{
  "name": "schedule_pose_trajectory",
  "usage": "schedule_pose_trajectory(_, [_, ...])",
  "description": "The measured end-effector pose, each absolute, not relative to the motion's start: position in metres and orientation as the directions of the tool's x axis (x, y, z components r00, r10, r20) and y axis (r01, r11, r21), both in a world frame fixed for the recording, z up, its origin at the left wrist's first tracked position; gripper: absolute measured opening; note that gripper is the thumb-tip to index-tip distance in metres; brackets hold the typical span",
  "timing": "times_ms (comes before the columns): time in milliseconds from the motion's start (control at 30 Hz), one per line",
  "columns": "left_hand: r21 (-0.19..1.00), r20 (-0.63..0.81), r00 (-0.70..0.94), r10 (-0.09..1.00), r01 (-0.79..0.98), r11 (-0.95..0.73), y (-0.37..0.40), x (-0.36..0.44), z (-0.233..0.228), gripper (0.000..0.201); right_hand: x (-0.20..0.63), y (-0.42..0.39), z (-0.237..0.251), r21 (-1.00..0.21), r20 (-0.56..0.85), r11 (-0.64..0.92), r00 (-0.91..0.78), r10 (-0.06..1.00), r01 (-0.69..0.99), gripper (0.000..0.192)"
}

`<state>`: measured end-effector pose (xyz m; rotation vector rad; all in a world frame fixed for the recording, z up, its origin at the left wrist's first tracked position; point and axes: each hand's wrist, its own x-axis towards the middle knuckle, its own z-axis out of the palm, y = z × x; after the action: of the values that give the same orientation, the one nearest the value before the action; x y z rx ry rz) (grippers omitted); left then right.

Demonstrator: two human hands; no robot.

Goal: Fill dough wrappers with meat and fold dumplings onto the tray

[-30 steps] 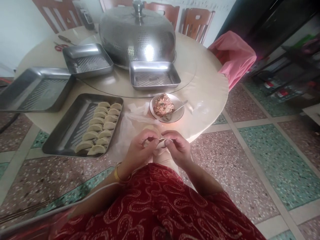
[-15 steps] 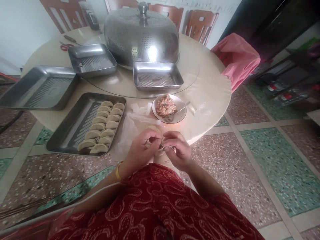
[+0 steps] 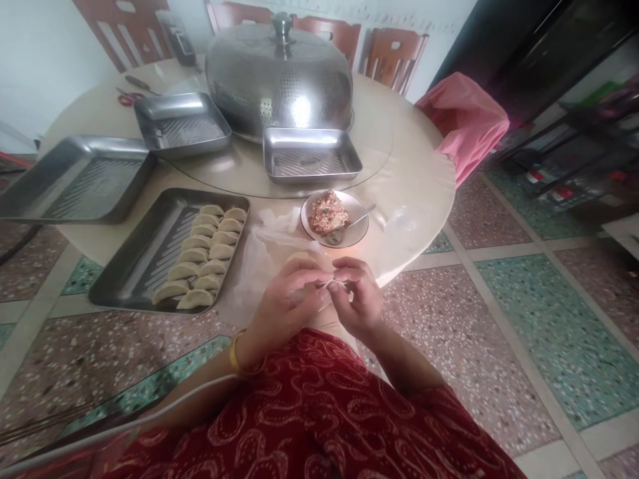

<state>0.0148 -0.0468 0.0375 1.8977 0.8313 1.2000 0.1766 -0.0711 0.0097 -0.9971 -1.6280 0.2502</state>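
Observation:
Between my hands is a dumpling [image 3: 332,283], its pale edge pinched at the fingertips and most of it hidden. My left hand [image 3: 292,296] is closed on one side of it, thumb against forefinger. On the other side, my right hand [image 3: 358,293] pinches the edge too. Just beyond them stands a white bowl [image 3: 360,234] of minced filling [image 3: 328,213] with a spoon [image 3: 352,225] in it. Left of my hands a dark metal tray [image 3: 142,256] carries two rows of folded dumplings [image 3: 194,255]. Crumpled thin white sheeting [image 3: 262,249] lies between tray and bowl.
Further back are three metal trays, one at the left [image 3: 90,189], one behind it [image 3: 184,123] and one in the middle [image 3: 312,156]. A large perforated steel dome cover [image 3: 277,83] rises behind them. Red-handled scissors [image 3: 128,99] lie far left. Pink cloth [image 3: 464,123] drapes at the right.
My fingertips have drawn closer together, and the dumpling's edge now shows as a thin line between them. The camera view has shifted slightly. The trays and bowl stay put.

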Motion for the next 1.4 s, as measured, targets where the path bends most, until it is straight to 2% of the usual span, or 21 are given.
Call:
schedule_pose_trajectory(167, [0.669, 0.616, 0.296, 0.730, 0.292, -0.683, -0.048, 0.019, 0.035, 0.016, 0.179, -0.070, 0.011, -0.708, 0.624, 0.570, -0.007, 0.781, 0.418, 0.026])
schedule_pose_trajectory(233, [0.644, 0.638, 0.294, 0.711, 0.303, -0.703, -0.049, 0.019, 0.035, 0.016, 0.180, -0.069, 0.013, -0.708, 0.622, 0.583, -0.040, 0.782, 0.398, 0.028])
schedule_pose_trajectory(333, [0.714, 0.575, 0.302, 0.760, 0.268, -0.647, -0.050, 0.015, 0.035, 0.014, 0.182, -0.067, 0.014, -0.690, 0.645, 0.616, -0.062, 0.761, 0.379, 0.024])
schedule_pose_trajectory(467, [0.851, 0.411, 0.256, 0.875, 0.237, -0.469, -0.047, 0.004, 0.035, 0.011, 0.184, -0.068, 0.013, -0.709, 0.635, 0.597, -0.027, 0.772, 0.376, 0.019])
schedule_pose_trajectory(567, [0.878, 0.328, 0.268, 0.906, 0.269, -0.397, -0.044, -0.002, 0.036, 0.007, 0.185, -0.069, 0.013, -0.713, 0.624, 0.580, -0.023, 0.781, 0.394, 0.018])
schedule_pose_trajectory(967, [0.857, 0.345, 0.339, 0.875, 0.266, -0.441, -0.045, -0.003, 0.042, 0.010, 0.182, -0.070, 0.012, -0.706, 0.597, 0.583, -0.106, 0.796, 0.402, 0.018])
schedule_pose_trajectory(1200, [0.924, 0.248, 0.364, 0.898, 0.190, -0.332, -0.042, -0.005, 0.038, 0.011, 0.183, -0.069, 0.015, -0.736, 0.552, 0.575, -0.176, 0.815, 0.356, 0.013])
schedule_pose_trajectory(1400, [0.936, 0.244, 0.464, 0.852, 0.118, -0.332, -0.042, -0.008, 0.038, 0.012, 0.183, -0.070, 0.017, -0.771, 0.514, 0.538, -0.167, 0.841, 0.341, 0.010])
